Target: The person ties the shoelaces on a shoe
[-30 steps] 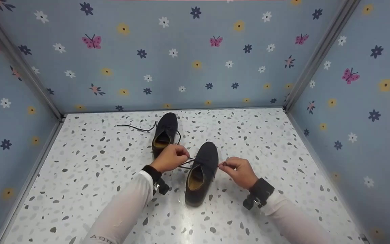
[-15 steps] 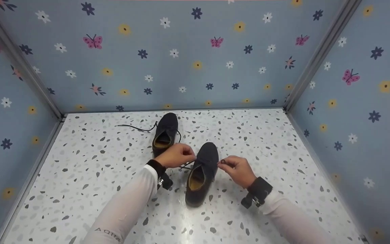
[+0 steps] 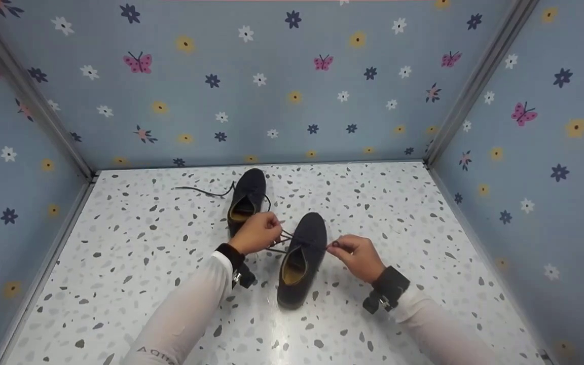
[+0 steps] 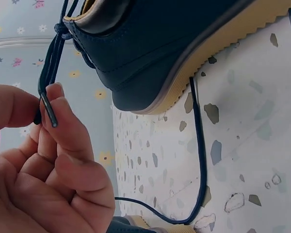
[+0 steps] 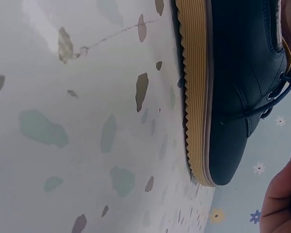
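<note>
Two dark navy lace-up shoes rest upright on the floor in the head view. Over the nearer shoe (image 3: 302, 263) both hands work at its laces. My left hand (image 3: 255, 234) is on its left side and pinches a dark shoelace (image 4: 49, 104) between thumb and fingers, its hard tip poking out. That lace runs to a knot (image 4: 63, 31) at the shoe's throat. On the other side my right hand (image 3: 360, 256) pinches a lace close to the shoe, with a small dark loop at the fingertips. The right wrist view shows only part of this hand (image 5: 281, 204).
The farther shoe (image 3: 250, 190) stands beyond my left hand and is partly covered by it. Its loose lace (image 3: 203, 191) trails left over the speckled floor (image 3: 170, 253). Blue flowered panels (image 3: 271, 66) enclose the floor at the back and both sides.
My left hand moved right to the nearer shoe's laces, then back left with lace strands stretched between it and the shoe. My right hand has barely shifted.
</note>
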Demonstrator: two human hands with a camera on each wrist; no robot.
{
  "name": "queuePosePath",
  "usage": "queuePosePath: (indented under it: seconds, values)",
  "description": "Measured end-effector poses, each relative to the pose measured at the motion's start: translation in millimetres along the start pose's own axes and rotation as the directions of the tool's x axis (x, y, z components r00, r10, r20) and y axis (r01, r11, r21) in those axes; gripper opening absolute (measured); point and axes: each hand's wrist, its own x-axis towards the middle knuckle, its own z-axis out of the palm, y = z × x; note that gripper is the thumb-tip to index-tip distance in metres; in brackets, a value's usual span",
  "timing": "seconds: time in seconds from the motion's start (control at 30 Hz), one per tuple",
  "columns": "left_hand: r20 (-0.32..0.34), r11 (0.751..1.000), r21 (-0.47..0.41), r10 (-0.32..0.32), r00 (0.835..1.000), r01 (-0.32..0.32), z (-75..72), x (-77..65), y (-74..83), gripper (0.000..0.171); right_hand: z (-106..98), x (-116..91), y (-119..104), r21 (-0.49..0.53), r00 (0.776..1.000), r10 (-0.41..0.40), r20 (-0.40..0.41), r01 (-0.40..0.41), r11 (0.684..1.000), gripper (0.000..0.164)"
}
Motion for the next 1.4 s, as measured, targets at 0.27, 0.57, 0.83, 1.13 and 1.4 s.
queuePosePath:
  seconds: [0.27,0.57,0.83,1.13,1.4]
  values:
    - [0.056,0.998,-0.063,0.001,0.998,0.002,-4.9,-2.6,-4.1,0.011,1.3,1.5,-1.1,-0.008,0.999,0.029,-0.017,-0.029,1.0,0.006]
    - [0.121,0.989,0.116,0.08,0.989,-0.094,-8.4,-1.1,0.3,0.02,12.6,-3.3,32.4,-0.006,0.992,0.09,-0.085,-0.091,0.996,0.008]
    - [0.133,0.933,0.321,0.127,0.983,-0.164,-10.7,-0.9,1.9,0.039,8.6,-5.2,33.1,-0.184,0.996,-0.012,-0.088,-0.004,0.983,0.029]
    - [0.074,0.896,0.393,0.194,0.978,-0.208,-8.9,-2.6,-1.5,0.04,2.0,-9.0,37.1,-0.226,0.995,-0.071,-0.063,0.055,0.973,0.028]
    - [0.039,0.878,0.42,0.237,0.971,-0.231,-9.7,-8.9,-4.9,0.039,0.7,-15.2,46.6,-0.195,0.998,-0.047,-0.039,0.039,0.98,0.025]
